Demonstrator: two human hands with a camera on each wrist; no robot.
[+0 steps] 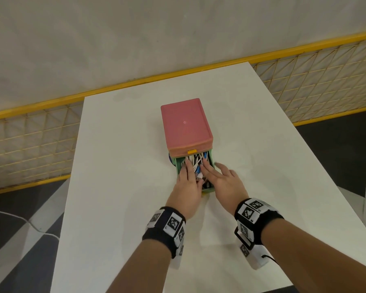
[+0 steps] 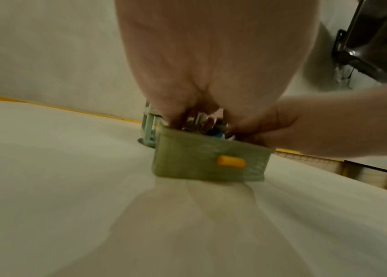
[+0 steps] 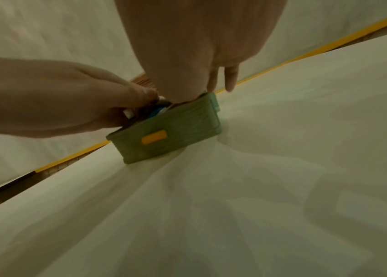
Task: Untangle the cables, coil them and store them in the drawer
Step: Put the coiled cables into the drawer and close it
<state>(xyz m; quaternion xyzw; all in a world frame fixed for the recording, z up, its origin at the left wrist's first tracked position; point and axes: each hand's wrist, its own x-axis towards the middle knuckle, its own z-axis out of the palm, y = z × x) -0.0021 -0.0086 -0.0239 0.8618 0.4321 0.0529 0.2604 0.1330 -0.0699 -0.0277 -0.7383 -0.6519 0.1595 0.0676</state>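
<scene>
Bare skin, left hand [image 1: 188, 182]: fingers lying fairly straight, pressing down on the cables [image 1: 195, 160] at the left of the drawer; gripping nothing that shows.
Right hand [image 1: 222, 178]: fingers flat and spread, pressing the bundle at the right side, outer fingers hanging over the drawer's wall.
Cables: white, blue and dark, lying heaped in the drawer, rising to its rim.
Drawer [image 2: 194, 161]: green, orange tab [image 2: 231, 161] on its front, standing pulled out towards the person.
Step in hand: judged to be the storing, packing the cables down.
Next move: calling for the heap to sit below the rim, then a push on the front.
In the way: any loop riding high is likely catching under the pink cabinet [image 1: 185, 125].
Around: white table [image 1: 118, 187]; yellow mesh fence [image 1: 30, 140] beyond.
</scene>
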